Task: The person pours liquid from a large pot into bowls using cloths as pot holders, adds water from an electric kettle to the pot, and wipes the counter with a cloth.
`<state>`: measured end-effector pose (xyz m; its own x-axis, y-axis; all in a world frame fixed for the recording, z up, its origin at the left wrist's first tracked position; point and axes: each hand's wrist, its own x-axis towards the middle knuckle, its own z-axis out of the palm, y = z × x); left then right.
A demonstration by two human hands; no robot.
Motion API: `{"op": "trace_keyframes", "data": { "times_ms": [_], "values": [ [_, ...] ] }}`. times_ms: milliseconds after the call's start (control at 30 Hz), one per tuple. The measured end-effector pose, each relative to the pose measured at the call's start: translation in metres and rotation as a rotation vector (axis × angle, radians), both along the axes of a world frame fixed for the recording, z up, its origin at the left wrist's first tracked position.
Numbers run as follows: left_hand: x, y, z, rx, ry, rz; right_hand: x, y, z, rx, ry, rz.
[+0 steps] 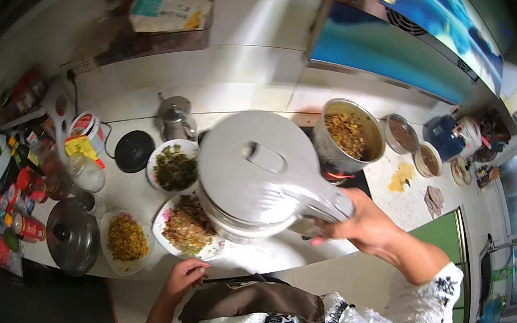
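My right hand (366,223) is wrapped around the handle of a grey-lidded electric kettle (255,181). The kettle's large lid faces me and hides part of the counter behind it. Beside and partly under its outline are a plate of dark green cooked greens (175,166) and a flowered plate of shredded food (188,227). Close to the counter's front edge, by my apron, my left hand (185,277) has its fingers curled. A thin dark strip (233,279) runs beside it; whether the hand grips it is unclear. A plate of yellow chopped food (127,239) lies left of that hand.
A pot of chopped food (350,133) stands on a glowing cooktop. Right of it are bowls of brown liquid (401,134), a yellow spill (402,177) and a crumpled cloth (434,201). Leftward are a black kettle base (134,151), a glass lid (71,235) and several jars (24,225).
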<state>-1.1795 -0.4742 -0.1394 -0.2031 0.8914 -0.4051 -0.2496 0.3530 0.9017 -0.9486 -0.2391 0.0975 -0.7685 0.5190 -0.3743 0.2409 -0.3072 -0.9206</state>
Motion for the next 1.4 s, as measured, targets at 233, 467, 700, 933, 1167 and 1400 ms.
{"op": "trace_keyframes", "data": {
  "times_ms": [233,467,700,933,1167,1400],
  "values": [
    [0.063,0.094,0.004,0.000,0.038,-0.196,0.147,0.012,0.013,-0.021,-0.137,-0.402],
    [0.122,0.154,-0.019,0.004,-0.018,-0.271,0.227,0.070,0.020,0.084,-0.274,-0.594],
    [0.157,0.174,-0.033,0.015,-0.032,-0.130,0.272,0.151,0.005,0.107,-0.309,-0.575],
    [0.179,0.178,-0.032,-0.072,0.002,-0.036,0.283,0.202,-0.005,0.060,-0.361,-0.513],
    [0.189,0.179,-0.034,-0.076,-0.058,0.020,0.275,0.228,-0.012,0.037,-0.381,-0.457],
    [0.192,0.182,-0.040,-0.078,-0.090,0.065,0.271,0.239,-0.016,0.031,-0.417,-0.447]
  ]
}}
